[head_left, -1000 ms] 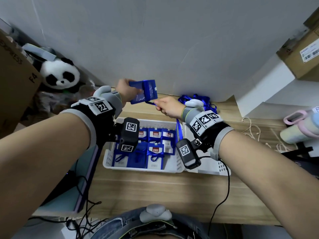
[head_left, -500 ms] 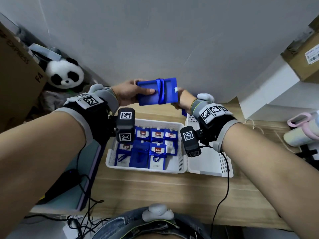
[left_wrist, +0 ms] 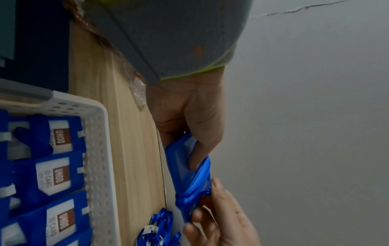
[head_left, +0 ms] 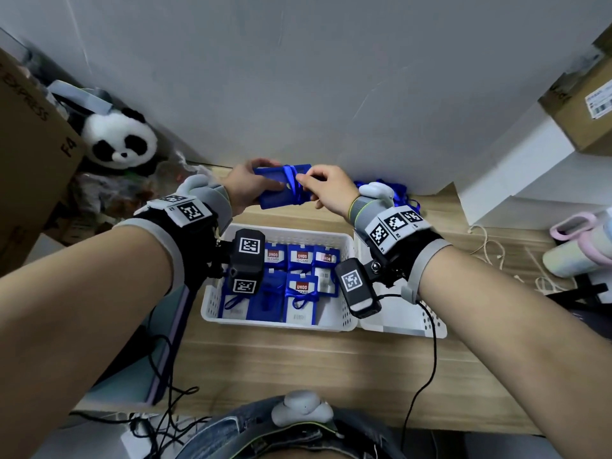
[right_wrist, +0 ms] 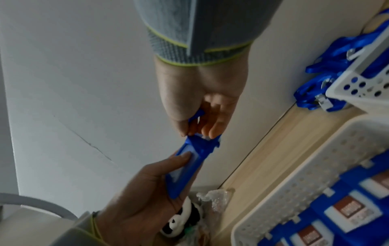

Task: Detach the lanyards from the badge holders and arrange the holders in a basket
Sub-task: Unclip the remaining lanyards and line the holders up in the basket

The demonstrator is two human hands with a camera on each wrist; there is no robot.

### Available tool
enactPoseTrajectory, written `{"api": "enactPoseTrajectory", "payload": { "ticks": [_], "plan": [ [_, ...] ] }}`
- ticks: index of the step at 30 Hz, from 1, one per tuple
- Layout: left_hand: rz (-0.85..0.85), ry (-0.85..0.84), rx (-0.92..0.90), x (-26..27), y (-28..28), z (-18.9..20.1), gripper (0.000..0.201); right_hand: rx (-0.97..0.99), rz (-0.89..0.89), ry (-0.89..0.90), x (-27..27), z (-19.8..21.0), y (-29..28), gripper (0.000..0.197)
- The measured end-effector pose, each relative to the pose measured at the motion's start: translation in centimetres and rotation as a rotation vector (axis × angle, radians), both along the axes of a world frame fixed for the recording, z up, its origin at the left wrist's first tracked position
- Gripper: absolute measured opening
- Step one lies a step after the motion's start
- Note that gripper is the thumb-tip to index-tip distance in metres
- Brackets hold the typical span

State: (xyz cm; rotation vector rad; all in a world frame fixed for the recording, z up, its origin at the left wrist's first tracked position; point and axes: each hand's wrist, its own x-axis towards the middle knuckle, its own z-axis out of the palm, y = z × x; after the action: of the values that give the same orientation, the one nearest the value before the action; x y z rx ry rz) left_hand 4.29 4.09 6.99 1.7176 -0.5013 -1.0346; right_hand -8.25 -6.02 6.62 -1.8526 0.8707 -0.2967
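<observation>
Above the white perforated plastic basket (head_left: 344, 241) of blue holders, left hand (head_left: 243, 187) gripped a blue plastic badge holder (head_left: 276, 190); right hand (head_left: 326, 188) pinched its wrapped blue ribbon lanyard (head_left: 291, 180), not yet detached.

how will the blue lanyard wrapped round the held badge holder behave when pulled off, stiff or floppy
Likely floppy: the lanyard wraps closely round the badge holder. Probably light and tangle-prone, like the loose lanyard pile. The holder looks stiffer, staying flat in the left hand.
</observation>
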Motion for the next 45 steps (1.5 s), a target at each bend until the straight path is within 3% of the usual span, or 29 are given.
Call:
{"api": "enactPoseTrajectory", "payload": {
  "ticks": [2, 6, 8, 11, 15, 18, 22, 25, 30, 32, 37, 45],
  "plan": [
    [-0.071, 0.063, -0.009, -0.3, 0.1, 0.2, 0.052, 0.059, -0.101, -0.057, 0.4, -0.1, -0.1, 0.026],
    [-0.156, 0.109, -0.001, -1.0, -0.1, 0.2, 0.045, 0.122, -0.241, -0.09, 0.6, -0.2, -0.4, 0.02],
    [-0.125, 0.109, 0.002, -1.2, -0.2, 0.2, 0.04, 0.148, -0.268, -0.103, 0.6, -0.2, -0.5, 0.029],
    [-0.053, 0.114, 0.009, -1.5, -0.5, -0.1, 0.041, 0.031, -0.282, -0.062, 0.9, -0.5, -0.3, 0.038],
    [0.023, 0.138, -0.015, -1.9, -0.9, -0.3, 0.047, -0.06, -0.321, -0.078, 1.0, -0.7, 0.0, 0.021],
    [0.064, 0.141, -0.026, -2.1, -1.0, -0.5, 0.051, -0.186, -0.23, -0.029, 0.5, -0.6, 0.1, 0.011],
    [0.097, 0.087, -0.016, -2.0, -0.8, -0.6, 0.051, -0.348, -0.031, 0.127, -0.1, -0.5, 1.1, 0.027],
    [0.069, 0.019, -0.005, -1.9, -0.7, -0.6, 0.051, -0.399, 0.032, 0.147, -0.3, -0.5, 1.6, 0.039],
    [0.018, -0.028, -0.007, -2.4, -0.8, -0.5, 0.041, -0.536, 0.089, 0.266, 0.2, -0.1, 1.4, 0.027],
    [0.025, -0.022, -0.013, -2.6, -0.8, -0.5, 0.039, -0.515, 0.07, 0.254, 0.2, -0.2, 1.3, 0.023],
    [-0.006, -0.034, -0.02, -3.0, -0.7, -0.4, 0.039, -0.251, -0.027, 0.111, 0.3, -0.1, 1.5, 0.017],
    [-0.148, 0.132, -0.052, -2.5, 0.2, -0.8, 0.032, -0.372, 0.153, 0.338, 0.3, 0.3, 1.1, 0.015]
  ]
}}
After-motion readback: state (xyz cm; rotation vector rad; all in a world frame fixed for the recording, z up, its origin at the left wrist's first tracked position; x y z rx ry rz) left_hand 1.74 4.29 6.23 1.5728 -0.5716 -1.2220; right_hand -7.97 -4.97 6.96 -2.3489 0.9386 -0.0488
